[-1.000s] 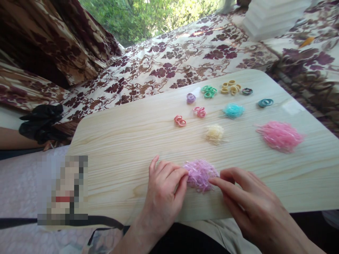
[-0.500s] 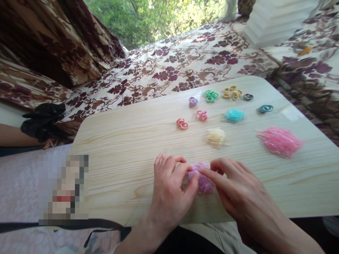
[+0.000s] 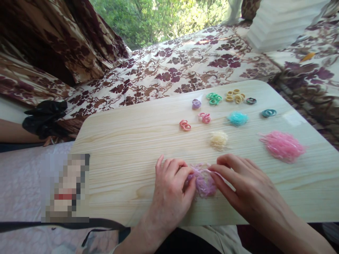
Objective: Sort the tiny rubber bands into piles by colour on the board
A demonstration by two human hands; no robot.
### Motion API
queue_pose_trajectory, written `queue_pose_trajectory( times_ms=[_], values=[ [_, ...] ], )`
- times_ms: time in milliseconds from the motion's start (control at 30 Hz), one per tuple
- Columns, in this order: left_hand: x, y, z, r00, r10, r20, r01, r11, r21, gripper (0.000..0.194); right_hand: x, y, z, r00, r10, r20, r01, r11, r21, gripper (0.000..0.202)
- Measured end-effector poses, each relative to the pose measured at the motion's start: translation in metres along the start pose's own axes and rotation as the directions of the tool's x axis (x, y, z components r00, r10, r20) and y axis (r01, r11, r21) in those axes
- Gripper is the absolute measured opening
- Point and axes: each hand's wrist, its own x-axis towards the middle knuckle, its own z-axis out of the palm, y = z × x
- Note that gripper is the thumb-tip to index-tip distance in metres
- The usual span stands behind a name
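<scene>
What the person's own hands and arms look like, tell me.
The left hand and right hand are ungloved, with no ring, watch or bracelet visible. The left forearm and right forearm are bare where they show; a pale sliver of fabric, perhaps a sleeve edge, borders the left.

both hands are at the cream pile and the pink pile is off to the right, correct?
Not the cream pile: the head view shows the left hand and right hand at the purple pile. The pink pile is off to the right.
</scene>
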Motion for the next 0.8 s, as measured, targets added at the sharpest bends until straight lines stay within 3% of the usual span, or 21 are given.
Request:
queue_pose_trajectory(
  times_ms=[400, 633, 800],
  values=[
    [-0.005, -0.008, -0.005, 0.999, -0.003, -0.041, 0.002, 0.999, -0.033, 0.017, 0.000, -0.001, -0.005, 1.000, 0.013, -0.008, -0.013, 0.997, -0.080, 0.025],
    [-0.007, -0.008, -0.005, 0.999, -0.008, -0.051, 0.006, 0.999, -0.039, 0.016, 0.013, -0.007, -0.001, 0.990, 0.025, 0.138, 0.010, 0.969, -0.247, 0.022],
    [-0.008, -0.008, -0.007, 0.997, -0.027, -0.074, 0.023, 0.999, -0.049, 0.016, 0.013, -0.005, 0.001, 0.990, 0.004, 0.143, 0.031, 0.971, -0.239, 0.023]
  ],
)
